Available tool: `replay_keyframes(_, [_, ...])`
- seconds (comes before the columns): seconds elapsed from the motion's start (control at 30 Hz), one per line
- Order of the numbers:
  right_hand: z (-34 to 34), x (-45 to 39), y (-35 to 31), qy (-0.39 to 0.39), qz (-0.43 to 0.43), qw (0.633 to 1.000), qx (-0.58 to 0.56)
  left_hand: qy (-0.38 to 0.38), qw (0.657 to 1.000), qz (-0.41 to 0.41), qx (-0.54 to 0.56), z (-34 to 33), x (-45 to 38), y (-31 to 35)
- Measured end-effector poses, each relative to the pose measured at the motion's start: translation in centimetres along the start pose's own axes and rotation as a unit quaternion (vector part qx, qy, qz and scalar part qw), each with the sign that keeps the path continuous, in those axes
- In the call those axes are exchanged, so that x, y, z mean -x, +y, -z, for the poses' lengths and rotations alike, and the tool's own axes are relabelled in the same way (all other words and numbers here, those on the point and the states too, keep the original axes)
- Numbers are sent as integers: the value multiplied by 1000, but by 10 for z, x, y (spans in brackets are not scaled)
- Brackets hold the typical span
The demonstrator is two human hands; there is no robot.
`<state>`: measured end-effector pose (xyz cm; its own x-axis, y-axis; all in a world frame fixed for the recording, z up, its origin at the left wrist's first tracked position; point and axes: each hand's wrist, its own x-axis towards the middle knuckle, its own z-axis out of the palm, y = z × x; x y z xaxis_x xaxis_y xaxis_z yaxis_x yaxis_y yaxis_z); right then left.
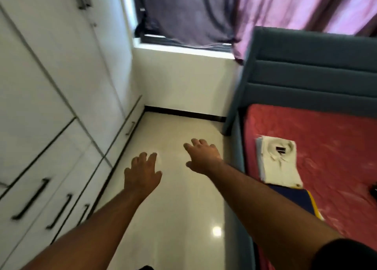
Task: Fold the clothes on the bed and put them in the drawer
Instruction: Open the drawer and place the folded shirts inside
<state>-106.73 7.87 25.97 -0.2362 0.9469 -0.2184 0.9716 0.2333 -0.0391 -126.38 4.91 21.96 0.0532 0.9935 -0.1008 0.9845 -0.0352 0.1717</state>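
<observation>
Both the left hand and right hand hover empty, fingers spread, over the floor. The folded white shirt lies near the bed's left edge; the drawers stand closed.

White shirt on red bedsheet; purple curtain.

Two bare forearms are seen, uncovered from wrist to elbow. A dark, black short sleeve is worn on the right upper arm. No rings or watch are visible on the left hand or the right hand.
</observation>
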Motion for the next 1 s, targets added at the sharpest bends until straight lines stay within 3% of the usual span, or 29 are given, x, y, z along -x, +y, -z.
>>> replay_keyframes(0.2, [-28,-40,-162,-58,143,987,37,-18,981,190,26,-15,73,-173])
replay_keyframes(0.27, [-37,-48,-192,-65,164,984,35,-28,972,231,38,-22,88,-203])
replay_keyframes(0.4, [-73,-64,-295,-129,266,954,55,-80,931,350,66,-49,146,-278])
replay_keyframes(0.57, [-111,-107,-358,-193,345,914,90,-139,908,388,77,-91,159,-315])
replay_keyframes(0.7, [-159,-171,-383,-233,387,887,92,-134,900,405,90,-136,126,-349])
replay_keyframes(0.87, [-287,-270,-407,-272,382,883,15,-131,882,441,104,-260,64,-410])
replay_keyframes(1.0, [-419,-341,-417,-295,423,856,43,-148,879,438,114,-390,11,-459])
